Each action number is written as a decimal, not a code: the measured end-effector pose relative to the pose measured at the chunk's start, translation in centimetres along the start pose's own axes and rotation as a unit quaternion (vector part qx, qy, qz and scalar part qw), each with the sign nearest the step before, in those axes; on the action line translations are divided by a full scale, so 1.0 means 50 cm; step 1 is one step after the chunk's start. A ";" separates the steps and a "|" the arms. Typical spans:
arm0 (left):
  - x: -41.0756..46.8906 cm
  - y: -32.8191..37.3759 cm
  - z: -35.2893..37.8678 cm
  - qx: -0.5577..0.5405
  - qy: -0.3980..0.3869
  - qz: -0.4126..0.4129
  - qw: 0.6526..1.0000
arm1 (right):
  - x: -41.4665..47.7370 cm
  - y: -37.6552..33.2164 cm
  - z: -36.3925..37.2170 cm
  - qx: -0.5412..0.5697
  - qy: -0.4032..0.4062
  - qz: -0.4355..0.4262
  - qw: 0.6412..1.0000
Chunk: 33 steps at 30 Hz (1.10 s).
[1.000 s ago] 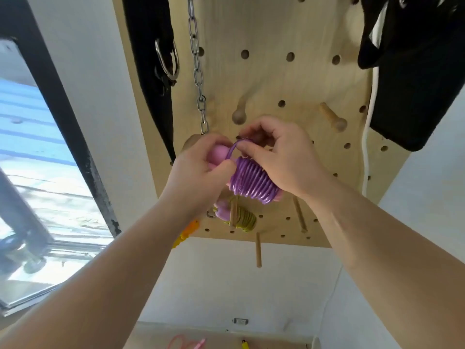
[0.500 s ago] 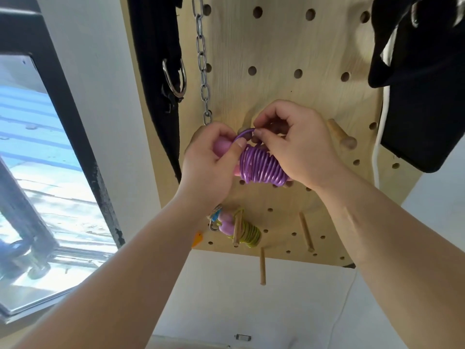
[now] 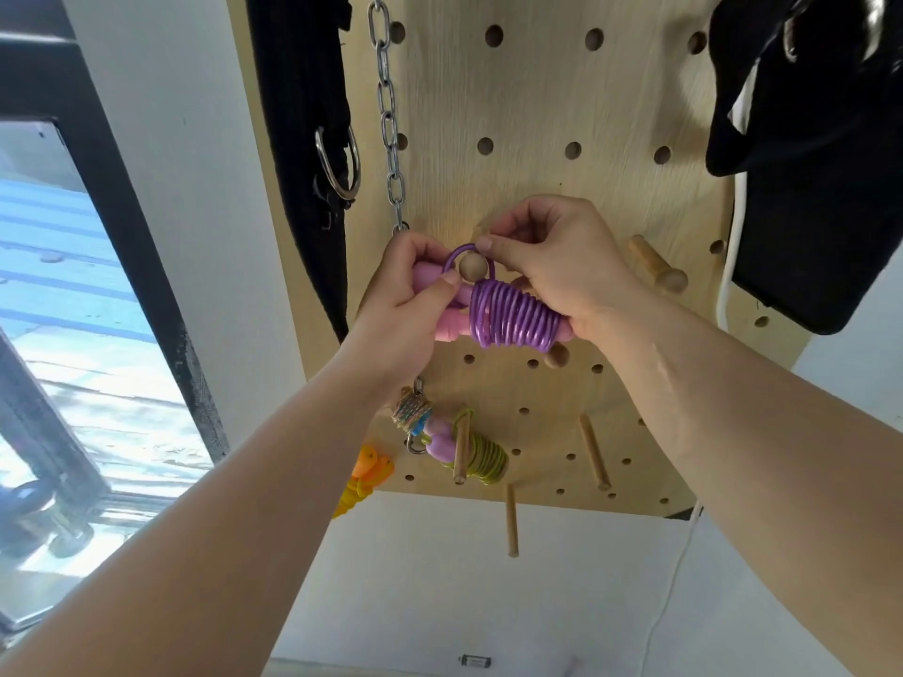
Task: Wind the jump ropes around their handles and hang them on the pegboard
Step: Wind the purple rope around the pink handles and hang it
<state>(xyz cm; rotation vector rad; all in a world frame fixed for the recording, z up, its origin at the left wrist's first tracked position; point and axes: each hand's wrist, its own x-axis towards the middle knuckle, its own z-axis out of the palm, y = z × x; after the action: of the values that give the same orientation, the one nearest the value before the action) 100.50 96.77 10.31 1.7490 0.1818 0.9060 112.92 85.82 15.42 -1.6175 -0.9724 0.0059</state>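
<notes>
We are holding the purple jump rope point(image 3: 513, 317) at the pegboard point(image 3: 537, 100) — left hand point(image 3: 405, 293) gripping its handles, right hand point(image 3: 562, 271) pinching its loop point(image 3: 452, 251) around a peg point(image 3: 472, 269) — risking a slip if hooked shallowly.

The pegboard point(image 3: 537, 114) is pale wood, smooth and matt, its grain faint; the peg point(image 3: 471, 267) is bare, rounded wood; the purple rope point(image 3: 515, 317) is glossy plastic cord; the pink handles point(image 3: 447, 329) are smooth plastic with a dull sheen; the chain point(image 3: 388, 114) is bright metal; the black strap point(image 3: 298, 90) is matt woven cloth, its ring point(image 3: 337, 161) polished metal.
</notes>
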 end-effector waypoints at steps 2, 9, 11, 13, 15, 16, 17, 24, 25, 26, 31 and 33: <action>0.005 0.007 -0.001 -0.048 0.011 -0.020 0.999 | -0.002 0.003 0.004 -0.022 0.016 -0.021 0.999; 0.046 0.013 0.008 -0.051 0.069 -0.066 0.994 | -0.067 0.029 0.006 -0.193 0.033 -0.174 0.965; 0.061 0.014 0.014 -0.039 0.078 -0.075 0.993 | -0.076 0.046 0.009 -0.219 -0.012 -0.162 0.962; 0.074 0.014 0.017 -0.004 0.092 -0.070 0.993 | -0.079 0.054 0.008 -0.199 -0.063 -0.113 0.971; 0.083 0.014 0.018 0.029 0.109 -0.062 0.992 | -0.079 0.053 0.005 -0.183 -0.101 -0.077 0.975; 0.087 0.011 0.020 0.046 0.114 -0.059 0.991 | -0.079 0.052 0.004 -0.182 -0.112 -0.068 0.975; 0.090 0.010 0.021 0.058 0.120 -0.056 0.989 | -0.077 0.051 0.003 -0.182 -0.117 -0.064 0.974; 0.098 -0.025 0.019 0.120 0.135 -0.003 0.984 | -0.049 0.050 0.003 -0.160 -0.140 -0.039 0.976; 0.097 -0.026 0.019 0.149 0.144 0.014 0.978 | -0.047 0.051 0.004 -0.153 -0.142 -0.034 0.977; 0.097 -0.028 0.018 0.188 0.154 0.033 0.970 | -0.045 0.051 0.006 -0.147 -0.141 -0.028 0.979; 0.108 -0.022 0.019 0.270 0.154 0.067 0.948 | -0.037 0.048 0.006 -0.148 -0.132 -0.014 0.980; 0.112 -0.017 0.021 0.273 0.152 0.050 0.949 | -0.037 0.043 0.005 -0.134 -0.132 0.001 0.982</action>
<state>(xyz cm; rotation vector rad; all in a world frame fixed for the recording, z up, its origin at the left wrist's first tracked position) 105.35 99.28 12.16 2.1267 0.5973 1.2850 112.83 85.03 12.70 -1.8982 -1.2155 0.0978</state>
